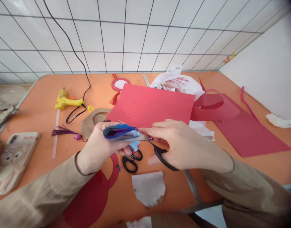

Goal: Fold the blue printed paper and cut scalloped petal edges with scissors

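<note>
My left hand [100,148] is closed on a folded piece of blue, purple and green fabric [119,131], with a light blue part hanging below it. Black-handled scissors [163,156] are gripped in my right hand [180,145]. Their blades lie along the lower side of the folded fabric; whether they cut into it I cannot tell. My right index finger touches the fabric's right end. Under my hands, a second pair of scissors [131,163] with black handles rests on the orange table [178,183]. A whitish scrap [148,188] lies in front of them.
Red card sheets [157,104] and a white plastic bag [178,84] lie at the back. On the left are a yellow glue gun [66,99] with a cord, a purple tassel [64,131], a cardboard ring [90,122] and a phone [15,161]. A red disc [88,199] sits near my left forearm.
</note>
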A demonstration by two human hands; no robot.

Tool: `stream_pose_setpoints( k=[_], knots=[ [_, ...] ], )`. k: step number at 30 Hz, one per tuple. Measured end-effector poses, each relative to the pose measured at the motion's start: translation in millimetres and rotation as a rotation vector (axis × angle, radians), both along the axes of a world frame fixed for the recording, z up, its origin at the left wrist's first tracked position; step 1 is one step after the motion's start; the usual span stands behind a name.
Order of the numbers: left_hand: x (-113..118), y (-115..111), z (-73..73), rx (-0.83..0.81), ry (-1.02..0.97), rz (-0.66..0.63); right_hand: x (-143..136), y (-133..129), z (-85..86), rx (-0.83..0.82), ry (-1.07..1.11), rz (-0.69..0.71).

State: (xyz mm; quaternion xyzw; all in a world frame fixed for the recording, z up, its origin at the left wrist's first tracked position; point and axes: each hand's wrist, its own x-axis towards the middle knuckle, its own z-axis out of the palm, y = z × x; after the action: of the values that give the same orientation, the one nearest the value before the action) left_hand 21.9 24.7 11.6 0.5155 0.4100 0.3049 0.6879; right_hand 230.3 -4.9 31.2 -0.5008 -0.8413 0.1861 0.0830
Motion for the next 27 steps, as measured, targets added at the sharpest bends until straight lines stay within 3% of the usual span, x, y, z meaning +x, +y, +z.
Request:
stream_pose_setpoints(
  k=[8,16,21,24,27],
  knots=[
    [0.4,2.0,-2.6,-0.016,0.011,-0.004,0.8,0.1,-1.5,0.041,-0.001,0.018],
    [0.2,1.2,0.5,-0.109,-0.048,-0.006,1.2,0.7,-3.5,-0.001,0.105,-0.019],
    [0.2,2.0,-5.5,-0.145,-0.113,0.007,2.0,1.5,0.1,-0.057,0.160,-0.059],
    [1.6,3.2,-9.3,-0.167,-0.144,0.019,4.0,3.3,-0.3,-0.131,0.327,-0.128],
    [5.1,1.3,-10.5,-0.200,-0.129,0.065,-0.2,4.7,-8.5,-0.159,0.642,-0.204]
  ],
)
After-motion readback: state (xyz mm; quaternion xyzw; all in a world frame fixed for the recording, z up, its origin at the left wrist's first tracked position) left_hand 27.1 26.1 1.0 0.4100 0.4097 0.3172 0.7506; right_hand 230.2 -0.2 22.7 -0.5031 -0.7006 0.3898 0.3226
